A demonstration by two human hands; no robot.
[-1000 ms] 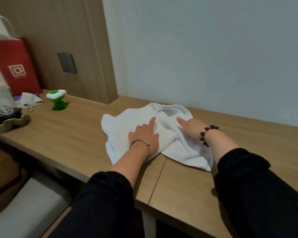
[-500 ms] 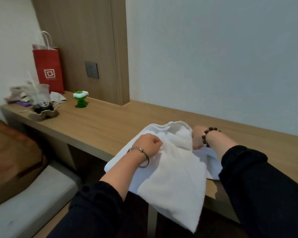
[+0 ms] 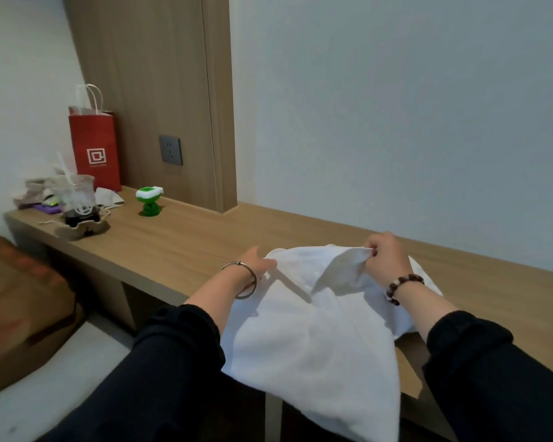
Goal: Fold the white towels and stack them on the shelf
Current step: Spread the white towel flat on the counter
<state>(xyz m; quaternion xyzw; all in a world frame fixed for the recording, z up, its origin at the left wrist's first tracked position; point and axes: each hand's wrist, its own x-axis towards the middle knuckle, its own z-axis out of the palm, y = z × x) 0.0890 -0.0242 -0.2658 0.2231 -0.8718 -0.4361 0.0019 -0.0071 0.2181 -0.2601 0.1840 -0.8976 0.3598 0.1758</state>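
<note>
White towel (image 3: pixel 316 330) is lifted off the bench (image 3: pixel 179 247) along its top edge. Most of it drapes over the bench's front edge and hangs toward the floor, and 1 bunched part lies on the bench under the right wrist. Right hand (image 3: pixel 385 256) has its fingers clamped on a top corner in a tight pinch. Left hand (image 3: pixel 256 264) grips the opposite end of the top edge, its fingertips buried in the cloth.

Risks, as a judgement:
- The hanging part is heavy, so if either pinch loosens the towel likely slides off the front edge and drops.
- The 2 held points are not level and the cloth sags between them, so a fold from here probably comes out skewed.
- The bunched part by the right wrist may get trapped inside the fold.
- The bead bracelet (image 3: pixel 403 282) and the metal bangle (image 3: pixel 243 275) sit close to the terry and could snag.

No folded stack is in view, so the task looks early.

Around: a red paper bag (image 3: pixel 95 148), a plastic cup with straw (image 3: pixel 77 199) in a cardboard carrier (image 3: pixel 80 226) and a green toy (image 3: pixel 149 200) are all at the far left of the bench, well apart from the towel. A wall socket (image 3: pixel 171 149) sits on the wood panel. A bed (image 3: pixel 45 378) with a brown cushion (image 3: pixel 20 304) is low on the left. Nothing stands between the hands and the bench surface in front of them.
</note>
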